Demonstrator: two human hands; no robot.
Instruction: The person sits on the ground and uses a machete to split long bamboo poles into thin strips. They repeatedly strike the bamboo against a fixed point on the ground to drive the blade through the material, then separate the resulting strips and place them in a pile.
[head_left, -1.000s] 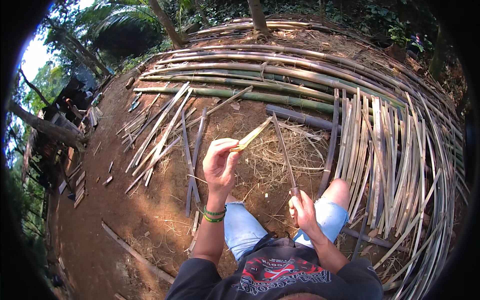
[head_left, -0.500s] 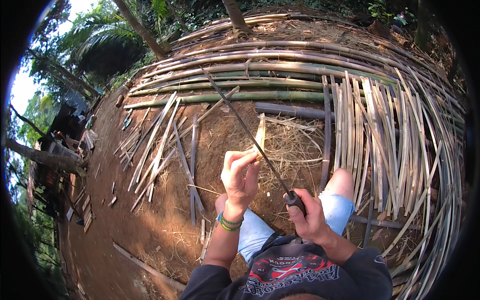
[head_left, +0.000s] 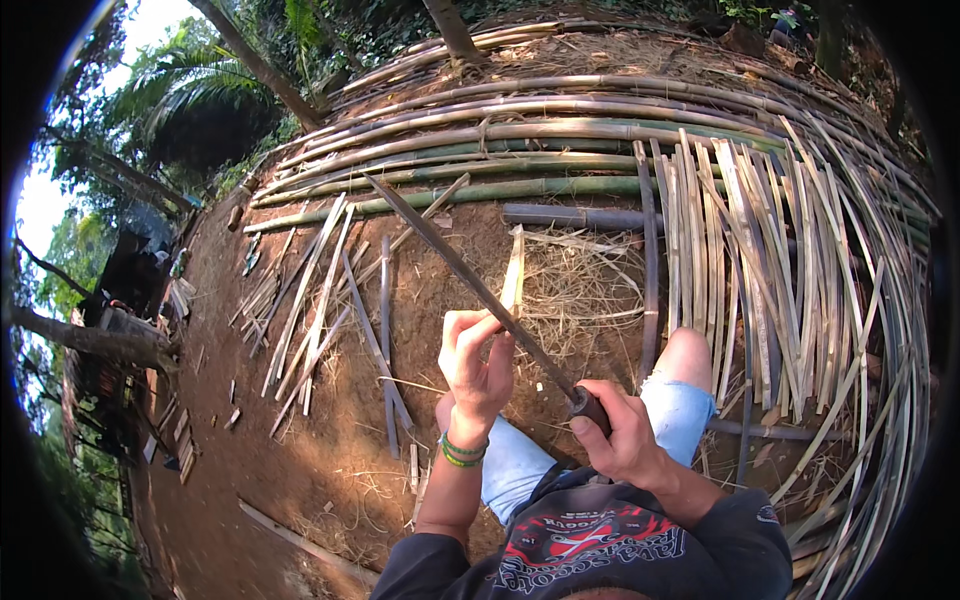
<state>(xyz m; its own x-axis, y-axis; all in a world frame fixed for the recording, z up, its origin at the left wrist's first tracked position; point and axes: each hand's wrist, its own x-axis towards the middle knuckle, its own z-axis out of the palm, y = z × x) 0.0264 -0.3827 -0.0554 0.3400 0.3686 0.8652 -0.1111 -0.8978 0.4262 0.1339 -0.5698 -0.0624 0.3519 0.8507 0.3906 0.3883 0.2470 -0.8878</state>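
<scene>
My right hand [head_left: 627,437] is closed round the dark handle of a long machete [head_left: 452,260]. Its blade slants up and away to the left, crossing the lower part of a pale yellow bamboo strip [head_left: 515,268] next to my left fingers. That strip stands up from the pinched fingertips of my left hand [head_left: 473,372], which wears green bands on the wrist. The lower end of the strip is hidden behind the blade and my fingers. Whether the blade's edge bites into the strip, I cannot tell.
Whole bamboo poles [head_left: 580,132] lie across the ground ahead. Split bamboo slats [head_left: 735,240] are laid side by side at the right, with long thin strips [head_left: 885,330] curving beyond. Shavings [head_left: 590,285] cover the soil past my hands; loose slats [head_left: 325,290] lie leftward.
The machete blade has rolled to show more of its flat side, and its tip has swung left and lower. My left hand keeps hold of the strip. The view has shifted slightly.
</scene>
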